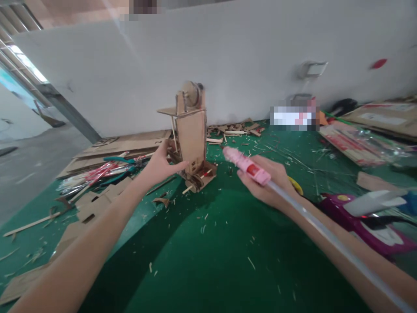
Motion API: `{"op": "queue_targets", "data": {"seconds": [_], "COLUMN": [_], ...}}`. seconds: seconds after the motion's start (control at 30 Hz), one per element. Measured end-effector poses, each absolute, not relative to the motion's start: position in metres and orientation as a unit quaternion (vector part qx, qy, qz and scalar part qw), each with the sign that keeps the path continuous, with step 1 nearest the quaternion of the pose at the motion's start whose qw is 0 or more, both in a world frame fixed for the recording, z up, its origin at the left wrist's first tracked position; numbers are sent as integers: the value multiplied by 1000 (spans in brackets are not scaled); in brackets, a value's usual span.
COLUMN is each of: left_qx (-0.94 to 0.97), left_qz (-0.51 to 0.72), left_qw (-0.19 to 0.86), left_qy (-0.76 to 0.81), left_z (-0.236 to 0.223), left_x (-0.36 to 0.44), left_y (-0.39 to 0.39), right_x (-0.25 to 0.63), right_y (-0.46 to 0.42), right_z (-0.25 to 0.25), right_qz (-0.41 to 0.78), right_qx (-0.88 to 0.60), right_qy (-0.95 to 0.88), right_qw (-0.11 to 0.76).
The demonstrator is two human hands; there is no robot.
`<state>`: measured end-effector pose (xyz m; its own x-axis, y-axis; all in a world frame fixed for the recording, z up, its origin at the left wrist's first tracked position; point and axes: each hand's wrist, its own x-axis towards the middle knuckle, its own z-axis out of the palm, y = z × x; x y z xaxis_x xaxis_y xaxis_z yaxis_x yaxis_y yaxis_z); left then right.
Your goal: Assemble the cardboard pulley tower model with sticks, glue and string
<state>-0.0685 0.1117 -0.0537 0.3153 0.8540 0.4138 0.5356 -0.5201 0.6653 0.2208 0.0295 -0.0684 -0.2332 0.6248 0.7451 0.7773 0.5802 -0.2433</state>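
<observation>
A tall cardboard model (193, 134) stands upright on the green table, with a round cardboard wheel at its top and a small tray-like part at its base. My left hand (163, 161) grips its lower left side, the thumb across the front face and the fingers partly hidden behind. In my right hand (265, 178) is a pink hot glue gun (243, 163), its nozzle pointing left towards the model but apart from it. A long translucent glue stick (312, 219) runs out of the gun's rear, over my right forearm.
Cardboard scraps and sticks (241, 128) lie by the wall. To the left are pliers (119, 169), plastic-wrapped sticks (87, 176) and cut cardboard (104, 200). A purple tool (368, 230) and a wrapped package (355, 141) are on the right. Small shavings dot the green table (208, 261).
</observation>
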Motion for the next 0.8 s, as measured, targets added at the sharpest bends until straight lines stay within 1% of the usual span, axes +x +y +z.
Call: {"op": "queue_targets", "data": {"seconds": [0.07, 0.1, 0.2, 0.3, 0.5, 0.8], "left_qx": [774, 770, 766, 765, 768, 759], "left_qz": [388, 394, 403, 404, 418, 437], "left_qw": [240, 252, 273, 281, 261, 244], "left_qy": [439, 434, 419, 416, 410, 416], "left_z": [-57, -58, -62, -64, -70, -76], "left_x": [-73, -75, -77, -77, -79, -75], "left_y": [116, 117, 118, 116, 114, 109], "right_x": [218, 216, 213, 210, 207, 203], "right_y": [24, 23, 22, 20, 15, 15], "right_z": [-83, -90, -106, -108, -97, -96], "right_qz": [-107, -117, -133, -133, -125, -132], "right_qx": [-399, -376, -376, -391, -397, -400], "right_qy": [-833, -861, -888, -894, -901, -898], "right_qw": [368, 322, 228, 174, 123, 128]}}
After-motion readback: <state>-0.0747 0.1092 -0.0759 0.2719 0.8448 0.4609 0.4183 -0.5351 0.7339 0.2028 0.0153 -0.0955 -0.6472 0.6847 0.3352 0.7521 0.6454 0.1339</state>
